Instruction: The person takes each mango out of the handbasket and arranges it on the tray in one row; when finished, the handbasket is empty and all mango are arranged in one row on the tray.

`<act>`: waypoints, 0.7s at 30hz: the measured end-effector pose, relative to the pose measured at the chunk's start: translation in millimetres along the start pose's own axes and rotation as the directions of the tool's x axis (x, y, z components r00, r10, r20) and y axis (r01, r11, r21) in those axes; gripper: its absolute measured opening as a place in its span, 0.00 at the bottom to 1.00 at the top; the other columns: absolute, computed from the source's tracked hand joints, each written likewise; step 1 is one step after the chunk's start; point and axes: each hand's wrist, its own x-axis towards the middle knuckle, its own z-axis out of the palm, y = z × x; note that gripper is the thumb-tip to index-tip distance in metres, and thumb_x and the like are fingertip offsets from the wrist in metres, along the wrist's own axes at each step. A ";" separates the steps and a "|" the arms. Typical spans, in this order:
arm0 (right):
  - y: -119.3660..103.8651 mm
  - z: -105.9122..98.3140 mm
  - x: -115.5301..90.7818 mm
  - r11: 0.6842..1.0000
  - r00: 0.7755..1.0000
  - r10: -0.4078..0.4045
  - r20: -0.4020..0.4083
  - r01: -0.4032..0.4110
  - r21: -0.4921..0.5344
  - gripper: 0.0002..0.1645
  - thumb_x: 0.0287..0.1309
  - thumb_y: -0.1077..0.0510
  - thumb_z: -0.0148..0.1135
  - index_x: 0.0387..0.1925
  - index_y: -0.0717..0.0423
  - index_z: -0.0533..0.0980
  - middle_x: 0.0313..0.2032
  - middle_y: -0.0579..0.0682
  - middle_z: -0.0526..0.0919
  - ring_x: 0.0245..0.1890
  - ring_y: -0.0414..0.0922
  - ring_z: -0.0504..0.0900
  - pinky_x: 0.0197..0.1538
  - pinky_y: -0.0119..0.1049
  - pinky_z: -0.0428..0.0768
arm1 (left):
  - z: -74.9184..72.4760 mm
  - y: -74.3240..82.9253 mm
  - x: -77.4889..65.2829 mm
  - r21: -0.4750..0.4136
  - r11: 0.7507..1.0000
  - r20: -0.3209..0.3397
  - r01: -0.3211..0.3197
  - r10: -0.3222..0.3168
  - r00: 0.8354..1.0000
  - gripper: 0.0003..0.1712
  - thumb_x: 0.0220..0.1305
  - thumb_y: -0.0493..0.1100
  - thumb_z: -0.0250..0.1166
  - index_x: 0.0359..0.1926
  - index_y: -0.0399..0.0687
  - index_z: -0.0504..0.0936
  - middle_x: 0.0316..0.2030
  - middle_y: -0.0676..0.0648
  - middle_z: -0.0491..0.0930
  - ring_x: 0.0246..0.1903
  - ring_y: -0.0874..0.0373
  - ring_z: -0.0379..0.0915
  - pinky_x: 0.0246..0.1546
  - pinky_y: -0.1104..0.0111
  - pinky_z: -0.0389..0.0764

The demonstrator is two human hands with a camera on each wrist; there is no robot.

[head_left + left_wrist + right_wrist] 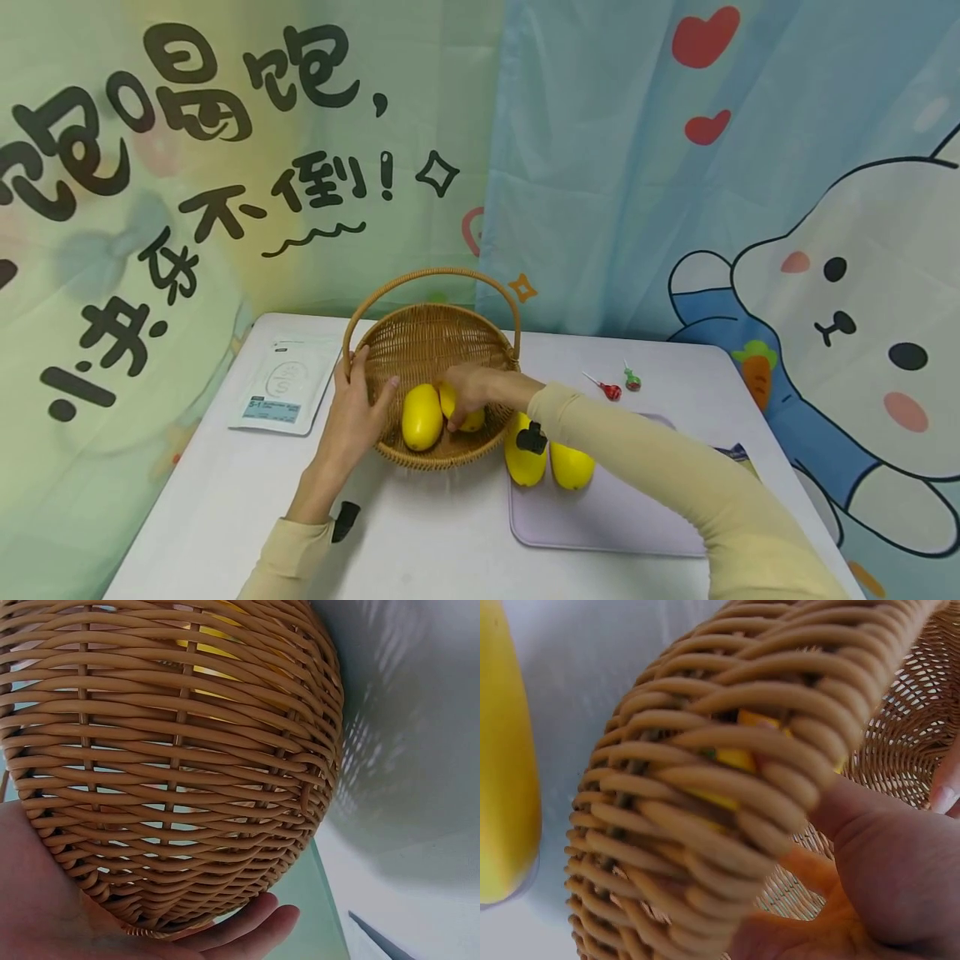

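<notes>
Glossy yellow oval fruit (474, 422) clasped from above by right hand (471, 388), inside brown woven wicker basket (420, 329); long axis apparently slanted. Matching yellow fruit (422, 417) just left, axis pointed toward person. Basket's left rim pinched by left hand (356, 415), thumb inside. Clasped fruit mostly covered; right fingertips hidden behind weave in right-wrist view.

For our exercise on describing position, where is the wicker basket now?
In the head view, the wicker basket is just left of centre, between the white pouch at left and the lilac board at right, the left hand on its rim.
</notes>
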 end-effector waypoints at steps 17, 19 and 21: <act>-10.8 -22.2 -39.8 0.997 0.993 -0.047 -0.110 0.054 0.061 0.51 0.54 0.49 0.78 0.75 0.51 0.64 0.71 0.56 0.70 0.73 0.54 0.65 0.70 0.51 0.71 | 1.9 2.4 -1.3 0.006 1.000 0.009 -0.003 0.003 1.000 0.44 0.75 0.57 0.57 0.80 0.44 0.49 0.78 0.30 0.42 0.62 0.27 0.71 0.58 0.40 0.77; -12.8 -27.0 -50.4 0.994 0.990 -0.064 -0.122 0.074 0.079 0.50 0.55 0.50 0.77 0.75 0.51 0.64 0.71 0.56 0.69 0.72 0.54 0.65 0.70 0.52 0.71 | 0.5 1.9 -1.6 0.007 1.000 0.008 -0.001 0.001 1.000 0.45 0.75 0.57 0.57 0.81 0.45 0.48 0.78 0.30 0.41 0.61 0.27 0.71 0.58 0.40 0.77; -12.9 -31.8 -61.5 0.992 0.988 -0.077 -0.137 0.090 0.087 0.49 0.56 0.50 0.77 0.75 0.50 0.64 0.72 0.55 0.67 0.73 0.54 0.64 0.70 0.52 0.70 | -0.6 1.1 -1.3 0.008 1.000 0.004 -0.002 0.002 1.000 0.45 0.76 0.57 0.57 0.81 0.45 0.48 0.78 0.30 0.41 0.62 0.27 0.71 0.58 0.40 0.77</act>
